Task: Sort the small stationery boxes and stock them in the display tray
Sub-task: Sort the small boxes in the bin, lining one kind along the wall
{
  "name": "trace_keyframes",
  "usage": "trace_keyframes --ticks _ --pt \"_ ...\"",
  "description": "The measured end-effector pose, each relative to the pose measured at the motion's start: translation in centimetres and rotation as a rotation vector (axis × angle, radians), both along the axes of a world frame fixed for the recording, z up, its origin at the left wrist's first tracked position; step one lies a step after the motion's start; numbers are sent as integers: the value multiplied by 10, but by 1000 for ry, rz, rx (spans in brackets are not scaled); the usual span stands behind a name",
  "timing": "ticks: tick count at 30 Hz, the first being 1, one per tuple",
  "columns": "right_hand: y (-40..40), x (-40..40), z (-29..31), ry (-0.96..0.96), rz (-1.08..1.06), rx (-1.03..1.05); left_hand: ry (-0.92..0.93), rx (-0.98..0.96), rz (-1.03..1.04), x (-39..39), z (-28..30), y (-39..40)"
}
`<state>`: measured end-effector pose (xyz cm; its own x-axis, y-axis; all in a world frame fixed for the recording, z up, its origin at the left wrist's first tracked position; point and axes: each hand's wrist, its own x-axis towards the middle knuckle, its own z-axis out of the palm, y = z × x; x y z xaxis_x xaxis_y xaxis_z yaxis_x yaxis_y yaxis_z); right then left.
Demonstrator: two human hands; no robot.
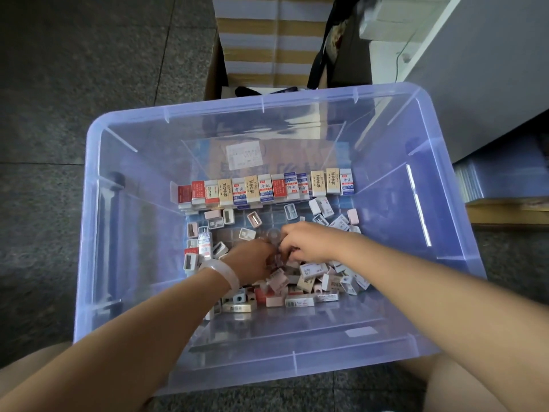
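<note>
Dark speckled stone floor (74, 69) carries a clear bluish plastic bin (98, 233), inside which both hands meet low at the middle: the left hand (252, 263), with a pale bangle (221, 270) on its wrist, and the right hand (309, 243) have their fingers curled down into a loose heap of small stationery boxes (309, 281), though whether either actually grips a box I cannot tell. Farther out, a neat row of upright boxes (264, 188) lines the bin's far end, more loose ones lie scattered between, and striped cartons (267, 40) stand beyond the bin.
</note>
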<state>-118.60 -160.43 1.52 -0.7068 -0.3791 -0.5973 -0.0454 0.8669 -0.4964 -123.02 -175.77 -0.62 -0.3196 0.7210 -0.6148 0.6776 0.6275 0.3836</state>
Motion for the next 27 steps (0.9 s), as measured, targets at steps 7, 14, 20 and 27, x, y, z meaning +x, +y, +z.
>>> trace_keyframes --ticks 7,14,20,27 --pt "27 -18 15 141 -794 -361 -70 47 80 4 -3 -3" --pt "45 -19 -17 275 -1455 -395 -147 39 139 0 -2 -2" --pt "46 -25 -18 304 -1368 -372 -188 124 411 -29 2 -11" --pt "42 -18 -17 155 -1305 -383 -188 258 585 -34 8 -5"
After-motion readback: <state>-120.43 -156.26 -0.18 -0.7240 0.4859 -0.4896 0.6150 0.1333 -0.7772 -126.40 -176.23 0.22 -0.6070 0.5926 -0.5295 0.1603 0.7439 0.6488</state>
